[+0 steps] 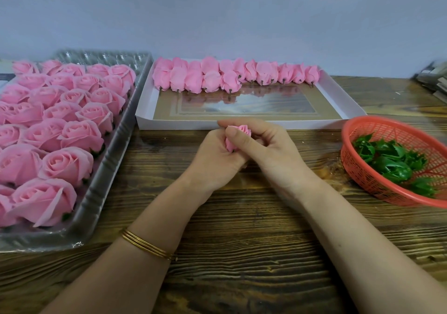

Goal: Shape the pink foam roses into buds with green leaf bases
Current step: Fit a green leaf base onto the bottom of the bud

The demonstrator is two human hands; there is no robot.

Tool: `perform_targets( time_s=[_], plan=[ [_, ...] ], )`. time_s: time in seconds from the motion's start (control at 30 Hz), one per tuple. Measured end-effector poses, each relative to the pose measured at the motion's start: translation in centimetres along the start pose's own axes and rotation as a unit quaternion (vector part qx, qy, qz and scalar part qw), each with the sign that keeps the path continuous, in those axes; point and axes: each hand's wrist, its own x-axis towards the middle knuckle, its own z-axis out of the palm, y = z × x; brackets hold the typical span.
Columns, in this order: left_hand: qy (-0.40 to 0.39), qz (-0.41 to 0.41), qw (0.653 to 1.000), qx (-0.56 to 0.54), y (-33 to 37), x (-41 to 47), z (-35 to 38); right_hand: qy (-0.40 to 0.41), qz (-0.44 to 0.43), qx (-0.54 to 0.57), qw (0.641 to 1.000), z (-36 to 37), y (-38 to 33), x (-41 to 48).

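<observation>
Background: a plain pale wall [217, 11] rose behind a dark wood-grain desk [242, 229].
Left hand [212, 156]: its fingers were curled around the lower part of one pink foam rose [239, 132], gripping it from the left; thin gold bangles [147, 244] sat on that forearm.
Right hand [273, 149]: it was closed over the same rose from the right, with fingers arched over the top and a thumb pressed across the front of the petals.
Held rose: it was squeezed narrow between both hands, only its tip and a strip of its side showing, just above the desk and just in front of the near wall of the white box [145, 118].
White box: a row of shaped pink buds [212, 78] lay along its far side, short dark stubs pointing toward the person; the rest of its glossy floor was bare.
Clear plastic tray [101, 193]: on the left of the desk, it was packed with open pink roses [65, 120], petals spread wide.
Red basket [358, 168]: on the right of the desk, well apart from the hands, it held a loose heap of green leaf bases [391, 161].
Far right edge: a blurred stack [433, 79] sat there; what it was could not be told.
</observation>
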Motion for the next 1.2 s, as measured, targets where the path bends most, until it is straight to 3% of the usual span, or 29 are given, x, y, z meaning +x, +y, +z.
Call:
perform_targets(
  time_s=[0.23, 0.37, 0.57, 0.93, 1.2],
  plan=[
    [0.032, -0.009, 0.999, 0.02, -0.5, 0.1, -0.3, -0.013, -0.014, -0.173, 0.985, -0.3, -0.4, -0.1],
    [0.059, -0.039, 0.997, 0.008, 0.0, 0.0, -0.3, -0.034, -0.006, -0.137, 0.99, -0.7, -0.8, -0.1],
    [0.118, -0.038, 0.988, 0.094, 0.0, 0.2, -0.3, 0.134, -0.045, -0.012, 0.99, 0.1, -0.9, 0.1],
    [0.129, -0.005, 0.962, 0.241, -1.2, 0.0, -0.3, 0.169, -0.089, -0.173, 0.966, 1.3, -0.1, 0.0],
    [0.133, -0.009, 0.973, 0.19, -1.1, 0.2, -0.3, 0.152, -0.078, -0.16, 0.972, 1.4, 0.3, 0.1]
  ],
)
